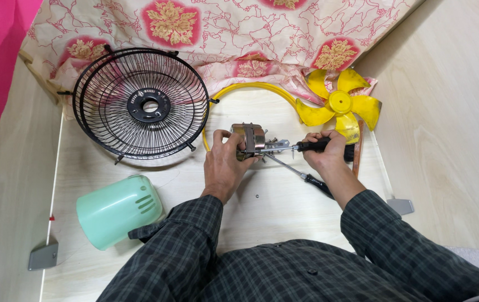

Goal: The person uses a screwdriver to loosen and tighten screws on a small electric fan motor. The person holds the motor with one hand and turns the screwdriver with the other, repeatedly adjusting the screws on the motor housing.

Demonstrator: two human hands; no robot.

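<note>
At the near edge, dark plaid sleeves (284,263) reach up onto the pale table (267,218). At 8 o'clock lies a mint-green cover (117,210) on its side. The left hand (225,162) is clasped around the motor (249,140), which sits at the table's middle. The right hand (324,151), at 3 o'clock from the motor, is clenched on a black-handled screwdriver (306,146) whose tip meets the motor's metal bracket. A second screwdriver (301,174) lies slantwise just beneath that wrist. Farther off, at 10 o'clock, rests a black wire grille (139,103); at 2 o'clock, a yellow blade (340,106). A yellow ring (250,88) curves between them, against flowered cloth (222,33).
</note>
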